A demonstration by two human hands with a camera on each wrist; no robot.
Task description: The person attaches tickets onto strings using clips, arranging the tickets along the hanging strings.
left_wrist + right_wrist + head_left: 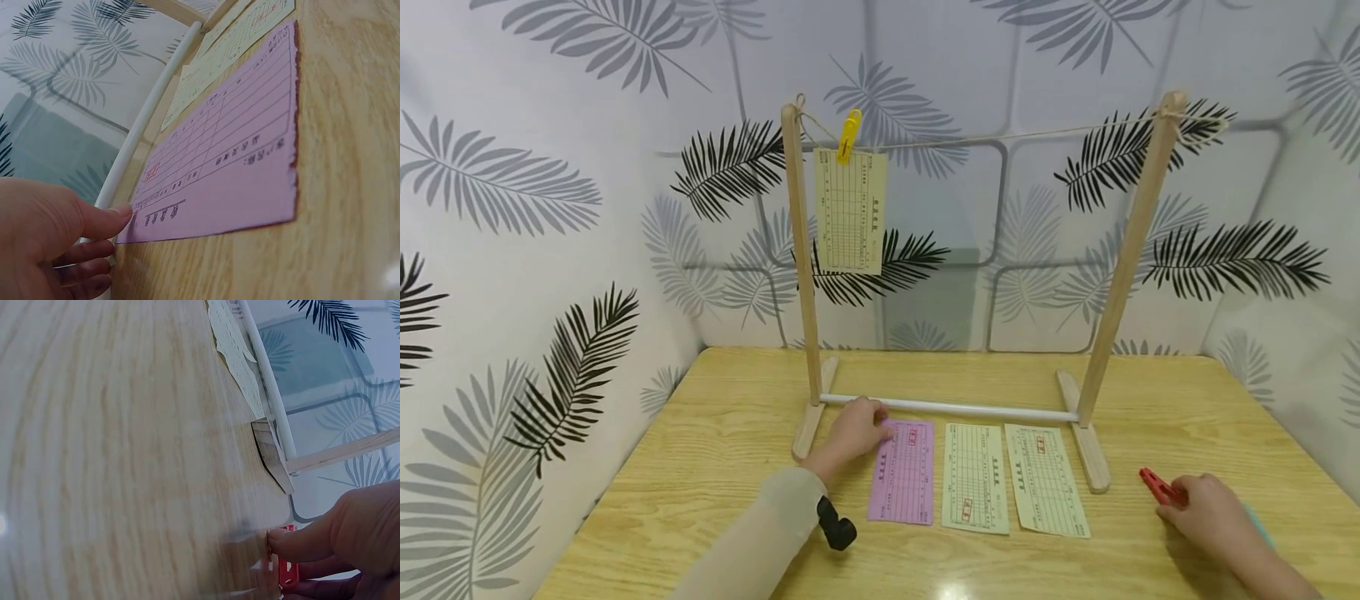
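My left hand [856, 429] is at the far left corner of a pink printed slip [904, 472], pinching that corner between thumb and fingers; the slip otherwise lies on the table. In the left wrist view the thumb [107, 220] is on the corner. Over on the right, my right hand [1213, 512] grips a red clothespin [1159, 485] just above the table. The right wrist view shows the red clothespin [287, 565] between thumb and fingers. Two pale yellow slips [975, 478] [1047, 481] lie right of the pink one.
A wooden stand [1123, 267] with a white crossbar [951, 408] rises behind the slips. From its string [1022, 135] hangs a yellow slip [850, 212] under a yellow clothespin [848, 136]. Something teal [1259, 525] is partly hidden behind my right hand.
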